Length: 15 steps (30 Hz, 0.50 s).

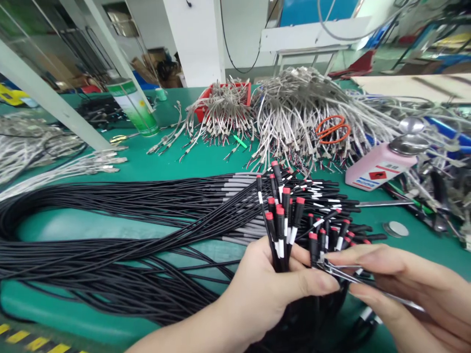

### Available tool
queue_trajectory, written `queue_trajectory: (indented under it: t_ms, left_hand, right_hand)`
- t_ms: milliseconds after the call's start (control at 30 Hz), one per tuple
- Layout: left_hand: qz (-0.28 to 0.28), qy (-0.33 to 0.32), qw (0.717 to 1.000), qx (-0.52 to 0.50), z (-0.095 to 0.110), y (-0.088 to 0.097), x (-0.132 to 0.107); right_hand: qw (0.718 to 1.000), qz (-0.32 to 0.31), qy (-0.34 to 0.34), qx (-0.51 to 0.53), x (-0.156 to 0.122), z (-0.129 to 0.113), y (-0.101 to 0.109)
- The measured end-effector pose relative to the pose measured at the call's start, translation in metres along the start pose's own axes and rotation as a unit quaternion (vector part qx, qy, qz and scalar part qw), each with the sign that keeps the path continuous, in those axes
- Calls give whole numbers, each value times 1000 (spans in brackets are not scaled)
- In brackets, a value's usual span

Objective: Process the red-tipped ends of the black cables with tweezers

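My left hand (272, 289) is closed around several black cables (281, 262) with red-capped ends and white labels, which stand upright above the fist. Between the thumb and forefinger of my right hand (397, 279) is a pair of metal tweezers (342, 273). Their tips reach a cable end beside my left thumb; whether they grip anything there is too small to tell. Behind both hands, more red-capped cable ends (340, 228) lie bunched on the table. A long looped bundle of black cables (110, 196) with grey sleeves stretches to the left.
A pink bottle (379, 166) with a metal top stands at the right, near a small round disc (396, 228). White cables (301, 108) are piled behind, with orange-handled scissors (333, 131) on them. A red bin (203, 109) and a green can (136, 110) stand farther back.
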<state>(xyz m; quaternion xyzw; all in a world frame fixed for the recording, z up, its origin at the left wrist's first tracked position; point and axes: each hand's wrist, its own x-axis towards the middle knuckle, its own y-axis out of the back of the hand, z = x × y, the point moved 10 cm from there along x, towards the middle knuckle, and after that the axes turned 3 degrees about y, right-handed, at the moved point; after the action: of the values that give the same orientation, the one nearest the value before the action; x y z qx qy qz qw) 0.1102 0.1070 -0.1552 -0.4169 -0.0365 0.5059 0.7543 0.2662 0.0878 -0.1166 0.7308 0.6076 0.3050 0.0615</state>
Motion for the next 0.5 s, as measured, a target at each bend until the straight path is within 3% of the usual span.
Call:
queue_trajectory:
  t_ms: [67, 133, 333, 500]
  left_hand:
    - [4, 4, 1000, -2, -1, 0, 0]
    - [8, 6, 1000, 0, -3, 1, 0]
    - [18, 2, 1000, -5, -2, 1, -3]
    - [-4, -30, 1000, 3, 6, -3, -3]
  right_hand:
    - [999, -27, 37, 0, 0, -10, -7]
    - [998, 4, 53, 36, 2, -18, -3]
    - [992, 55, -46, 104, 14, -13, 4]
    - [994, 31, -26, 105, 17, -15, 1]
